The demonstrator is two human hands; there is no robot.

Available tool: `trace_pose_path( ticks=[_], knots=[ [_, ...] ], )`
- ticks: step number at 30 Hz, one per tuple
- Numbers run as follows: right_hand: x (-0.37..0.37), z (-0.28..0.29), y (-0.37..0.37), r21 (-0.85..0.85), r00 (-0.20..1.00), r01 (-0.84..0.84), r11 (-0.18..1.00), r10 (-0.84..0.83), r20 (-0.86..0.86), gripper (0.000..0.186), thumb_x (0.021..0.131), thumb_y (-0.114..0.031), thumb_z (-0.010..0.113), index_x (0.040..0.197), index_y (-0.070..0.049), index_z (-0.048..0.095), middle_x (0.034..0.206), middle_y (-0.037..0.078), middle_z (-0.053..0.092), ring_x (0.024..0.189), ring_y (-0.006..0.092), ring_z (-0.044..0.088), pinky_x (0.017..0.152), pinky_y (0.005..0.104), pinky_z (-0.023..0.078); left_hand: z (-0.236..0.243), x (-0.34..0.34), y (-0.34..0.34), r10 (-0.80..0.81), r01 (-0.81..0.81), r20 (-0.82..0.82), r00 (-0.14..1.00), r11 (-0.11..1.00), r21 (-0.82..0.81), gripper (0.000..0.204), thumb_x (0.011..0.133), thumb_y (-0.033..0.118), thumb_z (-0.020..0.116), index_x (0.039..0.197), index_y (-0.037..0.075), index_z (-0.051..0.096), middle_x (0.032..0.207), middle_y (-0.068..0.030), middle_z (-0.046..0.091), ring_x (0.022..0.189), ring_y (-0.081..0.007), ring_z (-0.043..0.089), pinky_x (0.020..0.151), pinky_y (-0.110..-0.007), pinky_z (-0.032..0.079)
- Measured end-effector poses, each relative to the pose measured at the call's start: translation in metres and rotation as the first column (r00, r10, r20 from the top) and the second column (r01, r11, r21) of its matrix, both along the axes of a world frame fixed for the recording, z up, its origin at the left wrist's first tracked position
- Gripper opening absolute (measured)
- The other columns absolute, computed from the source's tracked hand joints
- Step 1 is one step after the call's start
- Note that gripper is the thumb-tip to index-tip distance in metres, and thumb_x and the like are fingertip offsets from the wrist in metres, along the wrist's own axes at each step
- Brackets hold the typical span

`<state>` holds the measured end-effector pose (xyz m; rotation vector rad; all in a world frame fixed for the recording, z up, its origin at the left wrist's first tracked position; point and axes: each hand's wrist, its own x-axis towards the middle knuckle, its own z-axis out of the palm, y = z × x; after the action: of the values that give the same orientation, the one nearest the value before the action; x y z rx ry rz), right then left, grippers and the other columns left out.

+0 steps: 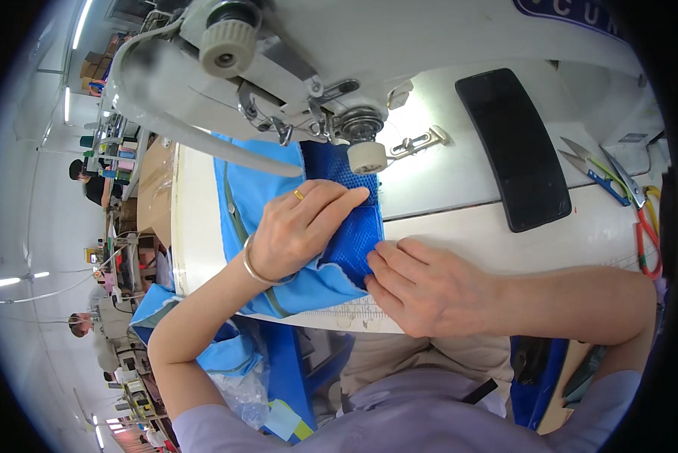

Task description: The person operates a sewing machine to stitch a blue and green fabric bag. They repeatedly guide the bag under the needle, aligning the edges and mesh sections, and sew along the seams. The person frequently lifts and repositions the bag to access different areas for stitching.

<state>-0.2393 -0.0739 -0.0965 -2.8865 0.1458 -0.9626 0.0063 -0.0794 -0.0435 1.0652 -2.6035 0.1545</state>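
Observation:
A light-blue fabric piece point(233, 174) with a grey-green zipper strip and dark-blue mesh point(362, 234) lies under the white sewing machine head point(226, 45). My left hand point(305, 223), wearing a ring and bangle, has its fingers curled together on the mesh, thumb and index at a horizontal fold. My right hand point(422, 287) holds the mesh's right edge near the table's front, its fingertips bent against the fabric. The needle area is largely hidden behind the machine's head and knobs.
A black phone point(513, 147) lies right on the machine bed, beside several scissors point(641, 219). More blue fabric point(226, 351) hangs over the left front of the worktable point(445, 238). Cardboard point(154, 192) stands left. Two co-workers point(90, 181) are in the background among machines and thread cones.

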Motion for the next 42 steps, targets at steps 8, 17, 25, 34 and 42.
trace_pose_path(
  ticks=[8, 17, 25, 34, 42],
  knots=[
    [0.004, -0.003, -0.003, -0.066, 0.995, 0.028, 0.997, -0.021, 0.100, 0.029, 0.075, -0.018, 0.066, 0.088, 0.006, 0.073, 0.091, 0.016, 0.070, 0.092, 0.0268, 0.063, 0.074, 0.0329, 0.045, 0.001, 0.003, -0.001, -0.068, 0.070, 0.108, 0.992, 0.997, -0.014, 0.041, 0.070, 0.002, 0.073, 0.111, -0.003, 0.071, 0.094, -0.0086, 0.064, 0.084, -0.0246, 0.066, 0.067, -0.033, 0.057],
    [0.001, -0.003, -0.003, -0.074, 0.997, 0.043, 0.996, -0.038, 0.074, 0.023, 0.070, -0.020, 0.066, 0.075, 0.001, 0.071, 0.077, 0.007, 0.064, 0.081, 0.0228, 0.058, 0.069, 0.0321, 0.041, 0.012, 0.008, -0.006, -0.105, 0.093, 0.075, 0.992, 0.984, 0.154, 0.048, 0.070, -0.001, 0.071, 0.118, -0.001, 0.072, 0.097, -0.0084, 0.065, 0.083, -0.0253, 0.066, 0.069, -0.035, 0.057],
    [-0.005, 0.000, 0.001, -0.003, 0.999, -0.001, 1.000, 0.001, -0.054, 0.032, 0.074, -0.018, 0.066, 0.091, 0.008, 0.073, 0.097, 0.020, 0.072, 0.099, 0.0301, 0.066, 0.080, 0.0353, 0.050, 0.011, 0.006, -0.013, -0.101, 0.091, 0.101, 0.990, 0.991, 0.100, 0.043, 0.074, -0.001, 0.074, 0.117, 0.004, 0.074, 0.100, -0.0057, 0.069, 0.078, -0.0219, 0.065, 0.063, -0.031, 0.054],
    [-0.005, 0.002, 0.000, -0.018, 0.996, -0.015, 1.000, 0.013, -0.092, 0.031, 0.076, -0.018, 0.065, 0.091, 0.008, 0.073, 0.099, 0.020, 0.073, 0.100, 0.0312, 0.066, 0.083, 0.0363, 0.051, -0.006, 0.010, -0.013, -0.148, 0.157, 0.098, 0.984, 0.984, -0.087, 0.038, 0.072, 0.004, 0.073, 0.110, 0.001, 0.074, 0.097, -0.0062, 0.069, 0.073, -0.0191, 0.066, 0.055, -0.029, 0.053],
    [-0.007, 0.005, -0.003, 0.012, 0.995, -0.074, 0.997, 0.075, -0.066, 0.031, 0.077, -0.018, 0.065, 0.094, 0.008, 0.073, 0.102, 0.022, 0.073, 0.101, 0.0325, 0.067, 0.086, 0.0374, 0.053, 0.004, 0.004, -0.003, -0.098, 0.097, 0.063, 0.993, 0.995, 0.016, 0.038, 0.069, 0.003, 0.071, 0.107, 0.000, 0.073, 0.098, -0.0077, 0.069, 0.079, -0.0218, 0.068, 0.060, -0.031, 0.056]
  ],
)
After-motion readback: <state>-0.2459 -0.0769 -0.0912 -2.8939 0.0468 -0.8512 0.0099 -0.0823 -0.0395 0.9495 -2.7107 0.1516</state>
